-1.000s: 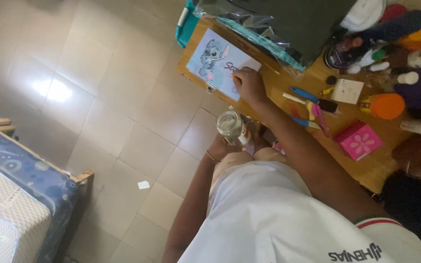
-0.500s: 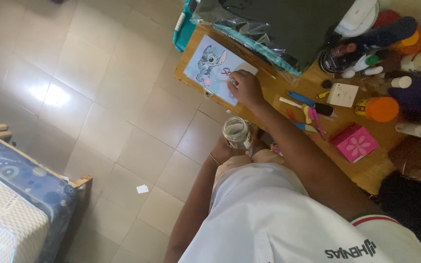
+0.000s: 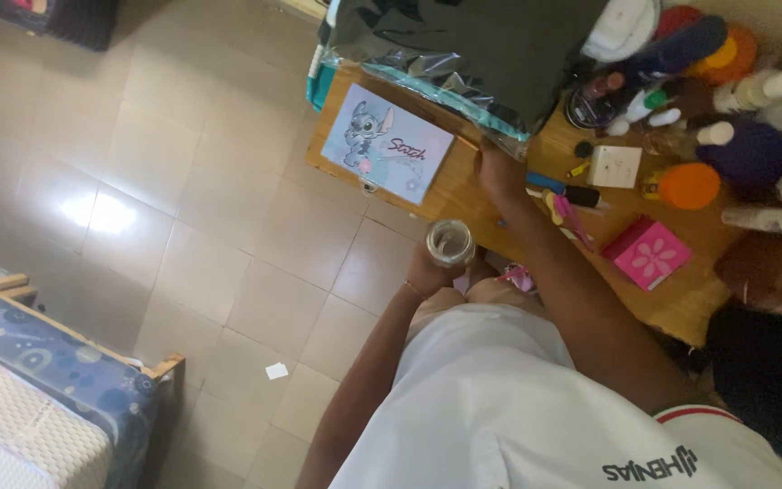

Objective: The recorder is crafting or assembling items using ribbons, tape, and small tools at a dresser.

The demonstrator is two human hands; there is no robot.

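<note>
At far left a mattress [image 3: 11,426] with a quilted white top and blue patterned side sits in a wooden frame, its corner jutting toward the glossy beige tiled floor [image 3: 183,181]. A small white paper scrap [image 3: 276,370] lies on the tiles, which give wide open room between bed and desk.

The wooden desk [image 3: 463,195] runs diagonally; its near edge faces the floor. At its left end a flat rectangular case [image 3: 387,155], pale blue with a cartoon creature, lies with one corner just over the desk edge. Behind it a crinkled clear plastic bag [image 3: 472,54] holds dark cloth.

The left hand [image 3: 429,270] is wrapped around a round glass jar [image 3: 450,243], open at the top, held off the desk just below its near edge, above the person's lap. The right hand [image 3: 500,170] rests on the desk by the bag's corner, fingers curled; whether it grips anything cannot be told.

Further right lie coloured pens [image 3: 565,201], a white square box [image 3: 615,166], an orange-capped bottle [image 3: 686,185], a pink flowered box [image 3: 649,254] and crowded bottles.
</note>
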